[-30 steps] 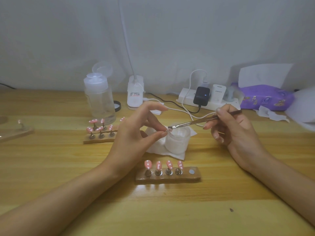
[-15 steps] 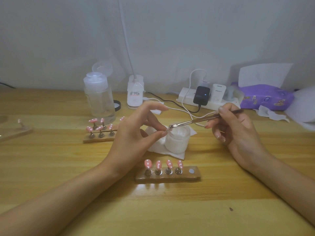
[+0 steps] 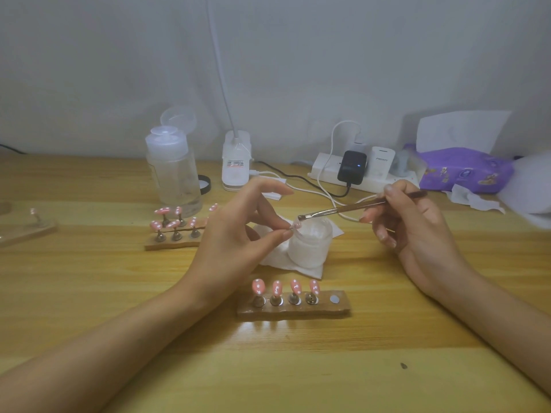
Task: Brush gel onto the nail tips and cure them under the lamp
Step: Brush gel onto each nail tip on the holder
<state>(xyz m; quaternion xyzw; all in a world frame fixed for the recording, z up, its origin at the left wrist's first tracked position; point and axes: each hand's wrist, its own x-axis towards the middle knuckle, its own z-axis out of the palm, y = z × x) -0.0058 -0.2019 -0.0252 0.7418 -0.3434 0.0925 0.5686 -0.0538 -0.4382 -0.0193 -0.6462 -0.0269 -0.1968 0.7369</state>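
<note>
L hand [image 3: 235, 234] pinches a nail tip [image 3: 295, 224] just over the jar [image 3: 310, 248]; R hand [image 3: 417, 234] grips the brush [image 3: 343, 209], bristles prob. touching it. A loose pinch or hard stroke could drop the tip into the jar.

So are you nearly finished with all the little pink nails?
Not yet. Four dotted nail tips stand painted on the near holder; whether they have gel, I cannot tell. The left hand pinches a fifth tip over the frosted jar while the right hand holds the brush to it. Left: filling the empty spot and curing.
</note>
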